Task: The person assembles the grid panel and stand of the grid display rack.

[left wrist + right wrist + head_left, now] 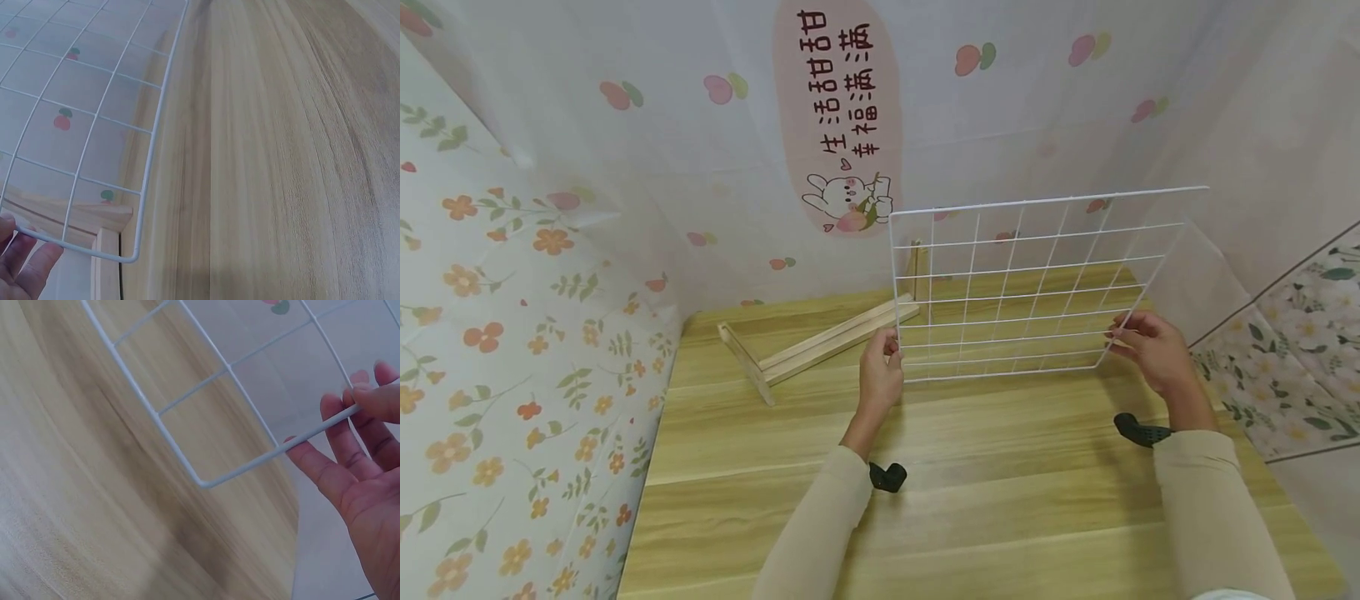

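A white wire grid panel (pixel 1037 296) is held up over the wooden table, its long sides running left to right. My left hand (pixel 882 371) grips the panel's left edge near the lower corner; in the left wrist view its fingers (pixel 39 265) bend round the rim wire. At the opposite edge my right hand (pixel 1152 350) pinches the rim between thumb and fingers, as the right wrist view shows with the thumb (pixel 378 403) over the wire. Behind the panel's left part lies a wooden frame (pixel 838 337) with a long double rail and an end piece at either end.
The wood-grain table (pixel 1000 483) reaches back to a white curtain (pixel 715 150) printed with fruit and a rabbit. A flowered curtain (pixel 535 333) closes off the left side, another flowered sheet (pixel 1300 358) the right. Dark wrist mounts (pixel 1138 431) stick out below both hands.
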Demonstrator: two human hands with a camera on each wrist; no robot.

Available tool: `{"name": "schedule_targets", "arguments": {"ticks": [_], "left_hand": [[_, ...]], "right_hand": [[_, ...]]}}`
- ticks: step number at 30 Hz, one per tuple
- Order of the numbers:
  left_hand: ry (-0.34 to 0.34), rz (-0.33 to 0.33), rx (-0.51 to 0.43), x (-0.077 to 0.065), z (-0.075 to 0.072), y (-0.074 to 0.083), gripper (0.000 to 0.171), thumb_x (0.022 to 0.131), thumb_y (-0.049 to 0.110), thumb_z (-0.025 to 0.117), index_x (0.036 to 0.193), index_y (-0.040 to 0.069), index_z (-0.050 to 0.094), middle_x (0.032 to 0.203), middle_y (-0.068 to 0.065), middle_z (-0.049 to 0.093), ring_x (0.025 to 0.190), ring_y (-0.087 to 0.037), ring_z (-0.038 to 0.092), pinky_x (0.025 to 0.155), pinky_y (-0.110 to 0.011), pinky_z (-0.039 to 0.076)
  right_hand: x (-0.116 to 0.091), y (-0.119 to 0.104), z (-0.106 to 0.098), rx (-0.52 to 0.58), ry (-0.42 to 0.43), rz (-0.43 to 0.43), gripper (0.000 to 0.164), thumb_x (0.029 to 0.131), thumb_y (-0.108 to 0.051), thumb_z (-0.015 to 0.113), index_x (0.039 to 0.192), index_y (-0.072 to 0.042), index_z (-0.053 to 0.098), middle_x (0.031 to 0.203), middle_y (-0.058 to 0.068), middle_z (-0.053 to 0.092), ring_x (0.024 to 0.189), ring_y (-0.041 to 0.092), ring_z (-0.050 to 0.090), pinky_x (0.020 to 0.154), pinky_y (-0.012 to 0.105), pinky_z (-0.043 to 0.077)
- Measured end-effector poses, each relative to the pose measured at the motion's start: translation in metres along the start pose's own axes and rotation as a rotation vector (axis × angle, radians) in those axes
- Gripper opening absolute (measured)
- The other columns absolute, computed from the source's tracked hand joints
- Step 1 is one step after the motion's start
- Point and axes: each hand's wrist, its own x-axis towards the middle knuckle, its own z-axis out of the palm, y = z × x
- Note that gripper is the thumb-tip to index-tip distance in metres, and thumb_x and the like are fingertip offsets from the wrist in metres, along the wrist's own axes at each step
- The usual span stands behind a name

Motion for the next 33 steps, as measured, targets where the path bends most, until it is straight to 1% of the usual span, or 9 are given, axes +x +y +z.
{"name": "schedule_targets", "arguments": {"ticks": [6, 10, 13, 17, 22, 28, 33], "left_hand": [[0.017, 0.016, 0.008, 0.0008, -0.0021, 0.0011, 0.023, 0.089, -0.01, 0.058, 0.106, 0.005, 0.058, 0.089, -0.003, 0.055, 0.088, -0.022, 0.058, 0.074, -0.032, 0.048], [0.017, 0.028, 0.0, 0.0007, -0.0027, 0.0003, 0.022, 0.088, -0.011, 0.059, 0.103, 0.005, 0.057, 0.089, -0.005, 0.056, 0.088, -0.023, 0.058, 0.075, -0.032, 0.048], [0.018, 0.044, 0.012, -0.0004, -0.0027, -0.001, 0.023, 0.087, -0.012, 0.059, 0.102, 0.004, 0.057, 0.089, -0.008, 0.057, 0.087, -0.023, 0.058, 0.076, -0.033, 0.049], [0.014, 0.053, 0.033, -0.0027, -0.0029, -0.0025, 0.023, 0.086, -0.012, 0.06, 0.103, 0.004, 0.057, 0.089, -0.009, 0.057, 0.088, -0.024, 0.058, 0.077, -0.034, 0.05], [0.002, 0.049, 0.029, -0.0045, -0.0034, -0.0039, 0.023, 0.087, -0.012, 0.06, 0.105, 0.003, 0.057, 0.091, -0.008, 0.057, 0.09, -0.025, 0.058, 0.076, -0.034, 0.051], [0.008, 0.043, 0.029, -0.0042, -0.005, -0.005, 0.023, 0.087, -0.011, 0.059, 0.104, 0.004, 0.058, 0.091, -0.007, 0.057, 0.09, -0.025, 0.059, 0.076, -0.034, 0.051], [0.006, 0.047, 0.02, -0.0041, -0.0071, -0.0048, 0.023, 0.088, -0.011, 0.058, 0.105, 0.003, 0.058, 0.092, -0.012, 0.059, 0.09, -0.026, 0.059, 0.076, -0.036, 0.051]], "right_hand": [[0.0015, -0.0012, 0.0018, 0.063, 0.001, -0.005, 0.008, 0.093, 0.008, 0.055, 0.098, 0.004, 0.06, 0.098, 0.002, 0.064, 0.087, 0.016, 0.067, 0.075, 0.029, 0.058], [0.0016, -0.0016, 0.0034, 0.087, 0.01, -0.005, 0.009, 0.094, 0.008, 0.054, 0.098, 0.005, 0.061, 0.098, 0.003, 0.065, 0.088, 0.017, 0.067, 0.076, 0.029, 0.059], [0.001, -0.0012, 0.0039, 0.103, 0.012, -0.002, 0.011, 0.094, 0.009, 0.053, 0.098, 0.005, 0.062, 0.097, 0.003, 0.066, 0.088, 0.017, 0.068, 0.076, 0.029, 0.059], [-0.0011, 0.0004, 0.0034, 0.094, -0.003, -0.005, 0.01, 0.095, 0.01, 0.051, 0.099, 0.007, 0.06, 0.099, 0.006, 0.069, 0.09, 0.017, 0.069, 0.077, 0.028, 0.058], [-0.003, 0.0023, 0.0032, 0.069, -0.02, -0.019, 0.007, 0.095, 0.007, 0.053, 0.1, 0.012, 0.056, 0.102, 0.01, 0.072, 0.094, 0.019, 0.07, 0.078, 0.028, 0.058], [-0.0015, 0.0024, 0.0047, 0.069, -0.014, -0.027, 0.008, 0.094, 0.005, 0.055, 0.1, 0.011, 0.057, 0.102, 0.011, 0.071, 0.094, 0.02, 0.07, 0.077, 0.028, 0.058], [0.0014, 0.0014, 0.0069, 0.091, -0.011, -0.031, 0.01, 0.094, 0.005, 0.056, 0.102, 0.011, 0.058, 0.099, 0.01, 0.072, 0.092, 0.02, 0.071, 0.077, 0.029, 0.058]]}}
